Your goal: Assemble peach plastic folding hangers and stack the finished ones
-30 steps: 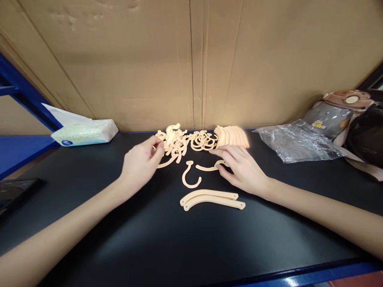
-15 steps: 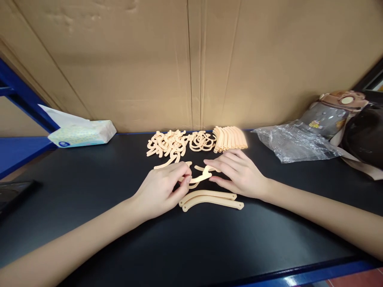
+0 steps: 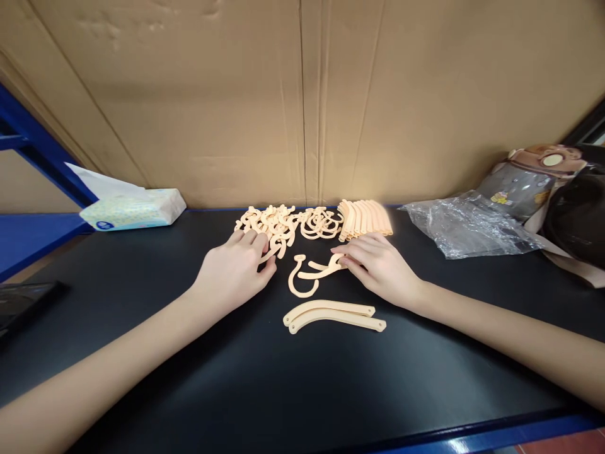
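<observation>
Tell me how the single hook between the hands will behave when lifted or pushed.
The hook looks thin, flat plastic, so probably light and stiff. Lying flat on the smooth black tabletop, it would likely slide rather than roll. Its open curve may snag the curved strip beside it.

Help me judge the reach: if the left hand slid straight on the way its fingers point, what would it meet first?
The heap of peach hooks, it seems: the left hand points up-table at it, fingertips at its near edge. Whether they already touch it is unclear.
</observation>
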A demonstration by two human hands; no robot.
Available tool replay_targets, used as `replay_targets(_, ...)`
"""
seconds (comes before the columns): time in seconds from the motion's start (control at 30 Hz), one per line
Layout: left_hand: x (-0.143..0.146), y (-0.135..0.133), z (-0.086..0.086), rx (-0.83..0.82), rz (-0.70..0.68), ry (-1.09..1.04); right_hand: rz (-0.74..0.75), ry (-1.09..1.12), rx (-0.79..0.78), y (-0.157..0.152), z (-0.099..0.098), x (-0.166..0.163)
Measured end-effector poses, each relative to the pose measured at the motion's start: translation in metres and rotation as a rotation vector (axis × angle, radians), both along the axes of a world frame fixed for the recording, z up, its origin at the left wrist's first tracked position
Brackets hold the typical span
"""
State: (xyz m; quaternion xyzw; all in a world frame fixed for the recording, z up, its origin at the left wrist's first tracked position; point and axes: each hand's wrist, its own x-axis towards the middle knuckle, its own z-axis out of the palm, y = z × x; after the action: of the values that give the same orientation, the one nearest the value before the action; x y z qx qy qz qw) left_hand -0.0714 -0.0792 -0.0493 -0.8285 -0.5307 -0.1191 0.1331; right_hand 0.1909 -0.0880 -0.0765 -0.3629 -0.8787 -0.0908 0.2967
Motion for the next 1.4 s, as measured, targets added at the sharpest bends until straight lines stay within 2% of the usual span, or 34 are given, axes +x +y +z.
replay_targets(0.2,-0.001,-0.002,0.000,-0.078,0.051,0.037,-0.031,-0.081,0.047,0.001,-0.002,0.000)
replay_targets(0.5,0.002,0.000,0.010,-0.201,0.149,-0.077,-0.102,-0.185,0.157,0.002,0.000,0.005)
replay_targets(0.8,-0.004,0.002,0.010,-0.324,0.175,-0.167,-0.212,-0.235,-0.006,0.003,0.015,0.016)
replay_targets(1.0,-0.005,0.009,0.009,-0.421,0.211,-0.269,-0.183,-0.229,-0.022,0.004,0.011,0.016)
replay_targets(1.13,-0.007,0.009,0.009,-0.449,0.193,-0.378,-0.109,-0.218,-0.047,0.005,0.009,0.017)
replay_targets(1.27,-0.013,0.023,0.015,-0.394,0.206,-0.518,-0.068,-0.229,-0.076,0.007,0.008,0.018)
replay_targets(1.4,-0.019,0.054,0.022,-0.327,0.280,-0.614,-0.062,-0.219,-0.087,0.009,0.007,0.020)
